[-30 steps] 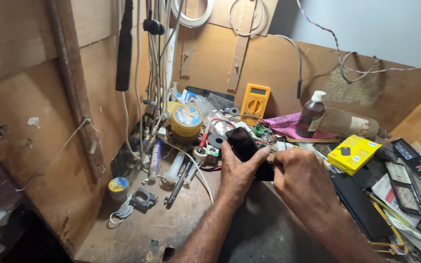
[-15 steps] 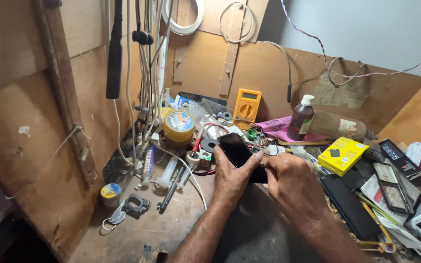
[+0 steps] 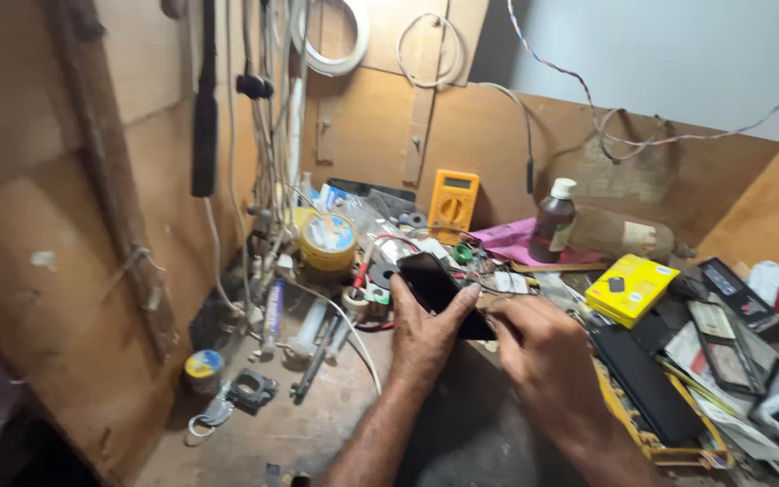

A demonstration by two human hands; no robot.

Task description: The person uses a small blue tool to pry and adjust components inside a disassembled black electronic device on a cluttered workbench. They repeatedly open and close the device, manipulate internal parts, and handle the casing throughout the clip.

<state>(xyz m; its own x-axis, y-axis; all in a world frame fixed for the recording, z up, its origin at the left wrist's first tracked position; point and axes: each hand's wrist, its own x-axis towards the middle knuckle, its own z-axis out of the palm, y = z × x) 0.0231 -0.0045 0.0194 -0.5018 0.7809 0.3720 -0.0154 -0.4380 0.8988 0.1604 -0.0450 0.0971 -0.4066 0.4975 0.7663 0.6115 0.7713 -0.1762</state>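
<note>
— holding what, exactly? i'm looking at the left hand [image 3: 426,329] first.

— it's gripping a black phone [image 3: 439,289], thumb along the near edge and fingertips pressing the far side. the phone is sitting tilted, dark screen facing up, just above the cluttered workbench [image 3: 308,424].

— and the right hand [image 3: 543,356]?

— it's curling in close beside the left, fingers bunching at the phone's lower right corner. whether it's pinching the phone itself or some small tool, i cannot tell; the fingers are hiding that spot.

— so the two hands are working together?

— yes, they're meeting at the phone, nearly touching each other.

— what's lying around them?

— behind the phone a round yellow tin [image 3: 326,242] is standing, and beside it a red wire [image 3: 388,242] is looping over small parts. an orange multimeter [image 3: 453,203] is leaning against the back board. a brown bottle with a white cap [image 3: 552,224] is standing upright on a pink cloth [image 3: 511,242].

— and to the right?

— a yellow box [image 3: 633,289] is resting near the right hand, with a flat black slab [image 3: 646,383] lying just in front of it. white cables [image 3: 272,117] are hanging down the left wall, and a small roll of tape [image 3: 202,365] is sitting well apart at the left of the bench.
</note>
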